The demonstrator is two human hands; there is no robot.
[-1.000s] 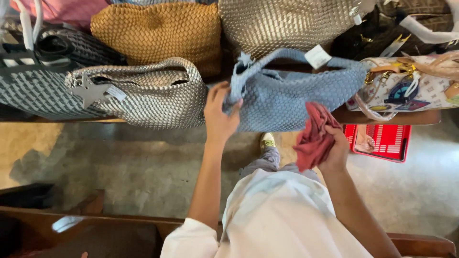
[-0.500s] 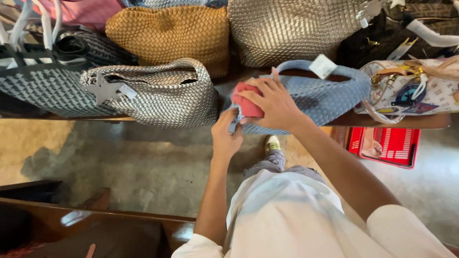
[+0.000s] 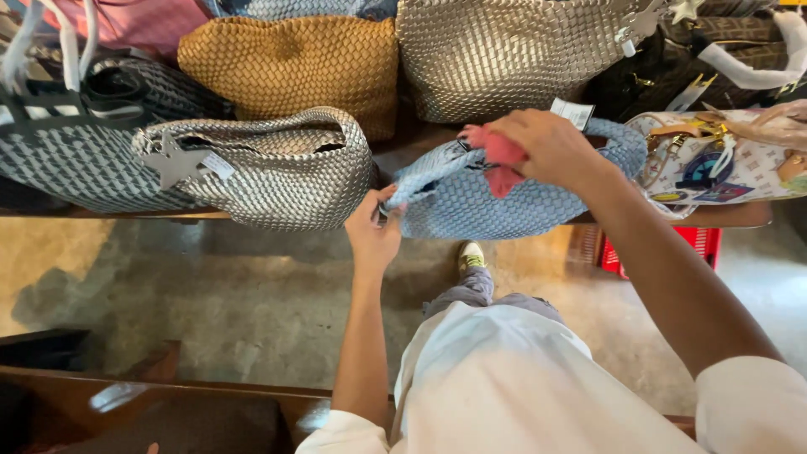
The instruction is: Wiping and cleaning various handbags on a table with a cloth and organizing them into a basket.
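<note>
A light blue woven bag [image 3: 504, 206] sits on a wooden shelf [image 3: 101, 214] in front of me. My left hand [image 3: 374, 231] grips the bag's left end near its handle. My right hand [image 3: 546, 147] is closed on a red cloth [image 3: 502, 160] and presses it against the top of the blue bag, by its opening. A white tag [image 3: 572, 112] hangs at the bag's upper edge just behind my right hand.
A silver woven bag [image 3: 269, 172] with a star charm lies left of the blue one. A mustard woven bag [image 3: 290, 63] and a metallic woven bag [image 3: 513, 55] stand behind. A patterned white bag [image 3: 723, 168] is at right. A red crate [image 3: 702, 244] sits on the concrete floor below.
My right hand brought the red cloth up from beside my body to the top of the blue bag. My left hand has slid lower on the bag's left end.
</note>
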